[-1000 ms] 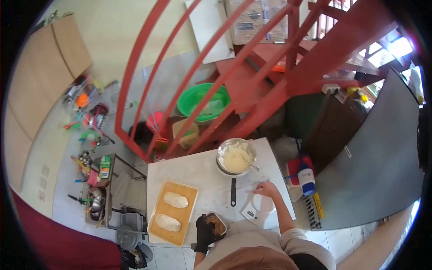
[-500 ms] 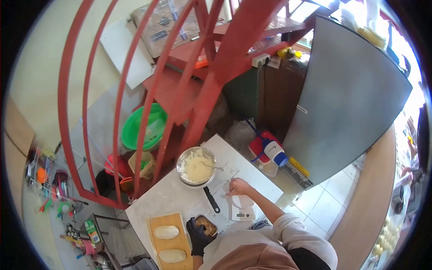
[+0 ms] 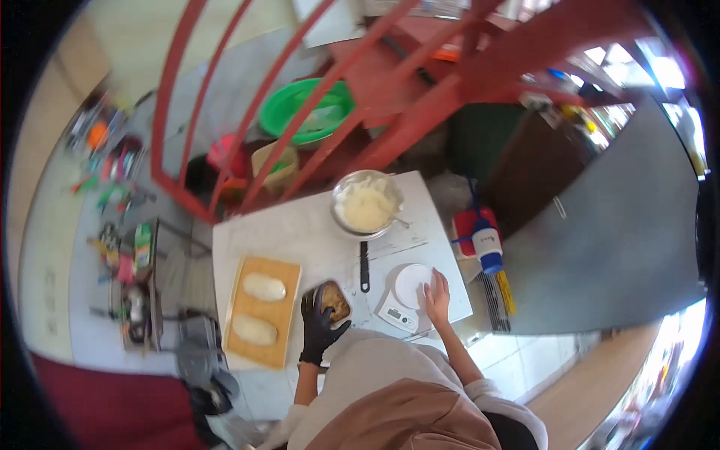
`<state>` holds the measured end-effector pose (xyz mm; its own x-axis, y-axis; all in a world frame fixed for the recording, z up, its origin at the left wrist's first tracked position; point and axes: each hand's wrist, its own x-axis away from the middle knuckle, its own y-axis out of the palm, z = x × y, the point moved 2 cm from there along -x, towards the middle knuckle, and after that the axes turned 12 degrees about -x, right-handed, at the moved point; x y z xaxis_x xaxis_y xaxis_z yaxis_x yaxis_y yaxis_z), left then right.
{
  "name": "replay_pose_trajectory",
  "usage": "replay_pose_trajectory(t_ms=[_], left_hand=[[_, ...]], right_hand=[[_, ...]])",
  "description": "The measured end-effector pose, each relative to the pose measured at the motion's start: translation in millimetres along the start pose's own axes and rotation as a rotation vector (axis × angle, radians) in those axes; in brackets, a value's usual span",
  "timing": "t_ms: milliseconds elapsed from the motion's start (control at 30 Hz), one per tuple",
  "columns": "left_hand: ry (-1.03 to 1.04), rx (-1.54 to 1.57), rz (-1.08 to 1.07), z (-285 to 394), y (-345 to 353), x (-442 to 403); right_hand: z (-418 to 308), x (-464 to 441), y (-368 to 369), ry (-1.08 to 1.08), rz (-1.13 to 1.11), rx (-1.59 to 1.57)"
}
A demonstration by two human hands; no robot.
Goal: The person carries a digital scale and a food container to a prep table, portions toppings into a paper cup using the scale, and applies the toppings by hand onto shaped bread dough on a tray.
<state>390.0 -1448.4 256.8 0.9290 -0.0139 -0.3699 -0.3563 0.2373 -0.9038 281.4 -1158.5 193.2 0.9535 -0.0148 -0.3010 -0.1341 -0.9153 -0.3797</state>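
Observation:
My left hand, in a black glove, is at the left corner of a small metal container of brown, crumbly filling. Its fingers are spread and slightly curved, some over the filling. Bare and with fingers stretched out, my right hand is at the right edge of the round plate of a white kitchen scale. Between the hands lies a black-handled utensil. Two pale, oblong dough pieces rest on a wooden tray to the left.
A metal bowl of creamy pale mixture, with a utensil in it, stands at the table's back. Red railings rise behind, with a green basin beyond. A grey fridge is on the right, a blue-and-white jug near it.
The view has turned and shifted. My right hand has come back from behind the scale to its plate's right edge, fingers now stretched out. The scale now sits at an angle. My left hand stays at the container.

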Motion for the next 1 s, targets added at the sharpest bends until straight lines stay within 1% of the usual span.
replay_pose_trajectory(t_ms=[33, 67, 133, 167, 200, 300, 333, 400, 467, 500, 567, 667, 800, 867, 900, 933, 967, 1000], left_hand=[[-0.06, 0.01, 0.053, 6.8, -10.4, 1.3], [-0.118, -0.012, 0.061, 8.5, -12.3, 7.4], [-0.204, -0.003, 0.199, 11.7, -18.2, 19.4], [-0.277, 0.005, 0.253, 15.5, -22.4, 24.3], [-0.312, -0.015, 0.263, 16.6, -22.6, 33.6], [-0.516, -0.08, 0.415, 24.4, -24.1, 56.1], [-0.547, -0.095, 0.424, 27.9, -22.5, 62.3], [-0.645, -0.059, 0.492, 34.9, -22.3, 77.8], [-0.674, -0.097, 0.539, 44.2, -25.6, 86.9], [-0.692, -0.093, 0.527, 46.5, -25.1, 90.1], [-0.711, -0.103, 0.516, 47.7, -20.9, 95.4], [-0.673, -0.109, 0.547, 51.3, -23.4, 97.5], [-0.688, -0.128, 0.565, 61.2, -30.5, 103.3], [-0.712, -0.076, 0.585, 62.3, -27.7, 109.2], [-0.724, -0.077, 0.531, 60.4, -23.3, 112.1], [-0.695, -0.054, 0.539, 59.2, -20.0, 112.2], [-0.677, -0.025, 0.5, 55.9, -16.0, 111.5], [-0.654, 0.007, 0.456, 52.4, -12.9, 107.6]], right_hand=[[-0.7, 2.3, 1.0, -0.024, -0.04, -0.045], [3.0, 0.8, 5.3, -0.042, -0.097, -0.062], [6.1, -2.4, 13.4, -0.068, -0.054, 0.021], [5.5, -5.3, 16.0, -0.03, -0.038, -0.069], [5.4, -10.1, 21.2, -0.043, -0.075, -0.083], [11.1, -30.7, 32.7, -0.107, -0.18, -0.106], [11.4, -36.5, 37.3, -0.127, -0.201, -0.105], [7.8, -36.4, 44.0, -0.148, -0.253, -0.111], [1.9, -38.4, 44.7, -0.094, -0.232, -0.222], [-1.1, -37.1, 45.7, -0.109, -0.245, -0.229], [-4.2, -21.4, 41.5, -0.193, -0.174, -0.165], [-8.7, 3.4, 28.5, -0.17, -0.215, -0.207], [-0.6, 20.6, 21.9, -0.181, -0.205, -0.271], [2.9, 17.2, 20.7, -0.108, -0.243, -0.246], [9.0, 12.8, 20.2, -0.098, -0.204, -0.236], [15.2, 7.8, 21.8, -0.078, -0.253, -0.32], [22.6, 3.1, 19.5, -0.059, -0.294, -0.402], [26.1, -2.8, 13.1, -0.043, -0.232, -0.384]])
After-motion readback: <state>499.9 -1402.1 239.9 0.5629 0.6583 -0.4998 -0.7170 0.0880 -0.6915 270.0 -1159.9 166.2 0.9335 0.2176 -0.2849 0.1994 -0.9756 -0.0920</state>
